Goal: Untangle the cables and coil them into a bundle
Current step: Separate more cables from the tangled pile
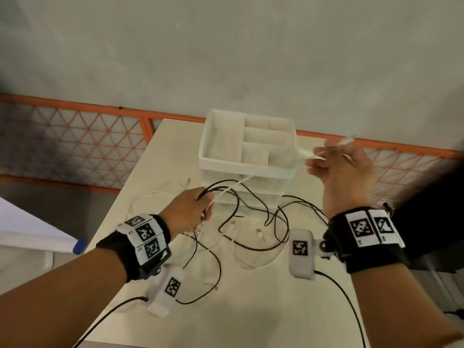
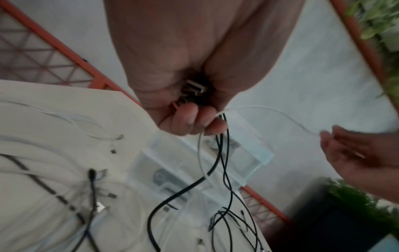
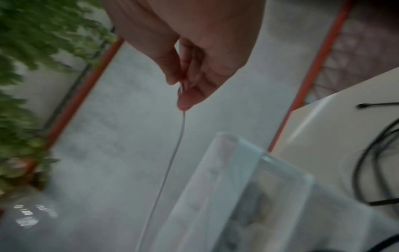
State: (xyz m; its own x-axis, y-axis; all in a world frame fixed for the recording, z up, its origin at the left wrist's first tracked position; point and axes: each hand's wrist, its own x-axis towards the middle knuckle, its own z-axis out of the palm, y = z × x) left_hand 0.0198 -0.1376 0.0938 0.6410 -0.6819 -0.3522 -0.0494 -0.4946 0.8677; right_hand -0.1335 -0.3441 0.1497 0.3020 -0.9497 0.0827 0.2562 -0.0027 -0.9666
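Thin black cables (image 1: 261, 217) and white cables (image 1: 150, 197) lie tangled on the cream table (image 1: 251, 310). My left hand (image 1: 193, 209) is raised a little above the table and grips a bunch of black and white strands with several plugs (image 2: 194, 88) in its fist (image 2: 194, 122). One white cable (image 1: 226, 190) runs taut from that fist up to my right hand (image 1: 344, 172), raised at the right beside the organiser. The right fingers (image 3: 185, 88) pinch this white cable (image 3: 172, 162), whose blurred end (image 1: 347, 140) sticks out above the hand.
A translucent white organiser box (image 1: 247, 144) with compartments stands at the table's far edge. An orange-framed mesh fence (image 1: 75, 136) runs behind the table. Green plants (image 3: 26, 68) show past the fence. A blue object (image 1: 79, 244) lies left of the table.
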